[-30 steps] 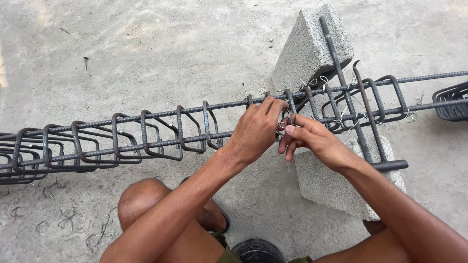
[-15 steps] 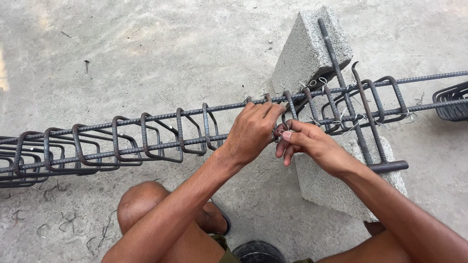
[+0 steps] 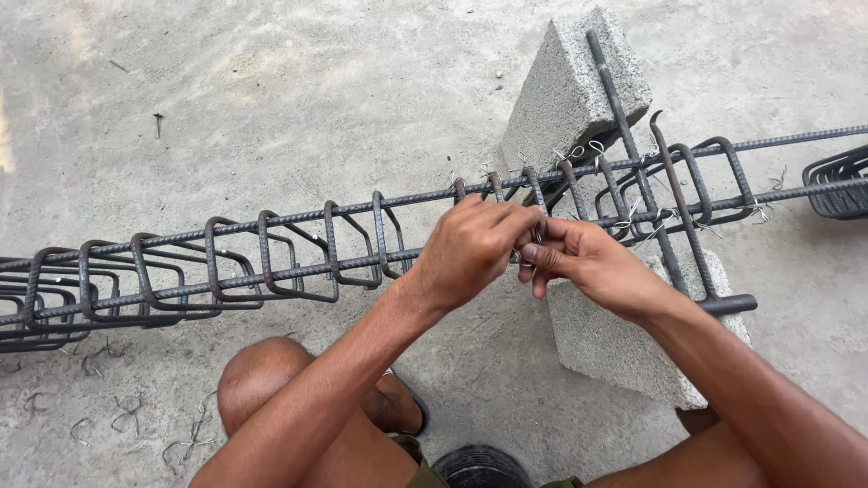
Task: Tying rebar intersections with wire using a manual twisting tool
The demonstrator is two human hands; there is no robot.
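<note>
I see the rebar cage (image 3: 298,262) lying across the scene from left to right, its right part propped on a grey concrete block (image 3: 570,90), which lifts the bars off the ground. My left hand (image 3: 470,253) is curled shut over the near long bar at a stirrup, apparently to steady the joint. My right hand (image 3: 588,267) meets it from the right, fingers pinched on what looks like thin tie wire (image 3: 535,237), though it is mostly hidden. Loose wire scraps (image 3: 117,420) lie on the concrete floor (image 3: 271,108) at near left.
</note>
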